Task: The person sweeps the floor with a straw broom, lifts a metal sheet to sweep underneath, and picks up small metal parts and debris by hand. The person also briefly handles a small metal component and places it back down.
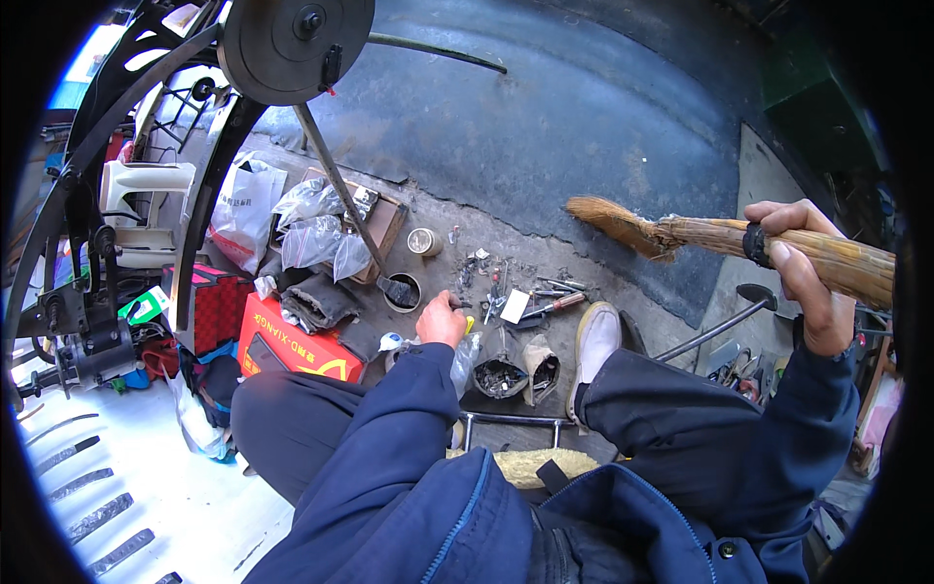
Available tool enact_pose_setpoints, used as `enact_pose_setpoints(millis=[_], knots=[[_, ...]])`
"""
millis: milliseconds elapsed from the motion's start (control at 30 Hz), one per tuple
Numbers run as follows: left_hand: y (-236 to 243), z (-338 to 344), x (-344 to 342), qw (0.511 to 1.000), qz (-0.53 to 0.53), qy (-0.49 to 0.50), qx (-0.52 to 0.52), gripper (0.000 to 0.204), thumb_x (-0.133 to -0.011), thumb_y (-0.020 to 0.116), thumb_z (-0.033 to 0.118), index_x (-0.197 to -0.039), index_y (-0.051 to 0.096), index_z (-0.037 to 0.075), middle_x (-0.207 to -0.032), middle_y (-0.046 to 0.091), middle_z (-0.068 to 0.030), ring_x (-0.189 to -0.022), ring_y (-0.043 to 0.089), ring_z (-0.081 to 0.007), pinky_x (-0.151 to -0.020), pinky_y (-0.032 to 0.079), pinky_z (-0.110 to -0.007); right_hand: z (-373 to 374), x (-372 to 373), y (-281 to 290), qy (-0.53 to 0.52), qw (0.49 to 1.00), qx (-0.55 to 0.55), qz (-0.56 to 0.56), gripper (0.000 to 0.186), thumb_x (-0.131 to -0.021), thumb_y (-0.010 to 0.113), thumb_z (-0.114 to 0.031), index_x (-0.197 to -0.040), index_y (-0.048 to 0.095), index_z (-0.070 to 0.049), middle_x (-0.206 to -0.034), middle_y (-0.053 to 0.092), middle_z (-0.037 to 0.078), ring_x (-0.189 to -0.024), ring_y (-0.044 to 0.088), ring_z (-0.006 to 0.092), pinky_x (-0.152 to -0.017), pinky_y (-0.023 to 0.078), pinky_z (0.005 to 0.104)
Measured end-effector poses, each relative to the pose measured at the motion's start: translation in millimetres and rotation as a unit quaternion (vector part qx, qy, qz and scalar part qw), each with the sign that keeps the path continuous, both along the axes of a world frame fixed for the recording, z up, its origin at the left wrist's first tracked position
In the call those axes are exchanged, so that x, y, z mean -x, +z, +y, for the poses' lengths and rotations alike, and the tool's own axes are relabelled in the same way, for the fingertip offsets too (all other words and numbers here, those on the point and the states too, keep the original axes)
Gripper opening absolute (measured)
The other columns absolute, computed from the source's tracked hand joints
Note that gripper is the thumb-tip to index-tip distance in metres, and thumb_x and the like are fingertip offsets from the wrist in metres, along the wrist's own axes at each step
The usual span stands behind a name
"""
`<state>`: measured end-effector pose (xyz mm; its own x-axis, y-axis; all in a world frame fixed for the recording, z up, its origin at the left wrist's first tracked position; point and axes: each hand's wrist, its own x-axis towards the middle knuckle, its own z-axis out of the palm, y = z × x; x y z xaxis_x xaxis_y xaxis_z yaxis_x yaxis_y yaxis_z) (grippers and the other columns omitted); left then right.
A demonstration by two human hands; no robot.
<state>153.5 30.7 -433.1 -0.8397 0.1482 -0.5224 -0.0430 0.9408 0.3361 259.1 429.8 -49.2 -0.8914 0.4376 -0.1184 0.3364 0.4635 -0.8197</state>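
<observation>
My right hand (806,268), out at the right, is wrapped around the handle of a straw broom (705,235). A black band circles the handle beside my fingers, and the bristles touch the floor near the torn edge of a dark mat (545,127). In the middle, my left hand (441,321) is low with its fingers curled; whatever they hold, if anything, is hidden. To its right lie scattered small parts and tools (496,282), a white card (516,306) and a screwdriver (555,305). Closer to me stand two pouches (500,366) of small metal pieces.
A black machine with a round wheel (297,44) rises at the left, its rod slanting down to a dark cup (402,291). Beside it are a round tin (423,242), plastic bags (313,241) on a wooden tray and a red box (292,341). My shoe (597,350) borders the parts.
</observation>
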Motion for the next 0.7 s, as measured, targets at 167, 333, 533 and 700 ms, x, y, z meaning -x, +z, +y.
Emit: enact_pose_setpoints(millis=[167, 333, 533, 700], knots=[[5, 0, 2, 1.0, -0.013, 0.01, -0.021, 0.033, -0.086, 0.07, 0.017, -0.119, 0.068, 0.016, -0.095, 0.077, -0.016, -0.097, 0.072, -0.039, -0.086, 0.055, -0.05, 0, 1, -1, 0.007, 1.0, -0.002, 0.006, 0.025, -0.091, 0.064, -0.022, -0.107, 0.07, -0.003, -0.116, 0.071, 0.016, -0.11, 0.067, 0.025, -0.106, 0.049, 0.0427], [3, 14, 5, 0.995, 0.02, 0.017, -0.092, 0.047, -0.089, 0.069, 0.016, -0.135, 0.063, 0.02, -0.118, 0.073, -0.0182, -0.109, 0.069, -0.04, -0.092, 0.053, -0.051, -2, 0, 0, -0.007, 1.0, -0.005, 0.003, 0.026, -0.09, 0.064, -0.022, -0.106, 0.07, -0.003, -0.117, 0.071, 0.017, -0.111, 0.067, 0.0262, -0.106, 0.049, 0.0426], [-8, 27, 12, 0.995, 0.019, -0.041, -0.09, 0.04, -0.09, 0.067, 0.015, -0.13, 0.068, 0.023, -0.115, 0.071, -0.0169, -0.109, 0.068, -0.0398, -0.092, 0.054, -0.05, -6, 1, 1, -0.014, 1.0, -0.016, -0.006, 0.029, -0.089, 0.064, -0.025, -0.107, 0.069, -0.003, -0.117, 0.07, 0.018, -0.11, 0.067, 0.0266, -0.106, 0.049, 0.0421], [-11, 22, 2, 0.989, 0.039, -0.059, -0.132, 0.025, -0.09, 0.067, 0.014, -0.113, 0.074, 0.019, -0.102, 0.071, -0.0146, -0.099, 0.069, -0.0381, -0.086, 0.054, -0.049, -8, 2, 3, -0.015, 1.0, -0.014, -0.01, 0.029, -0.089, 0.062, -0.024, -0.107, 0.069, -0.002, -0.118, 0.07, 0.019, -0.111, 0.066, 0.0272, -0.106, 0.048, 0.0425]])
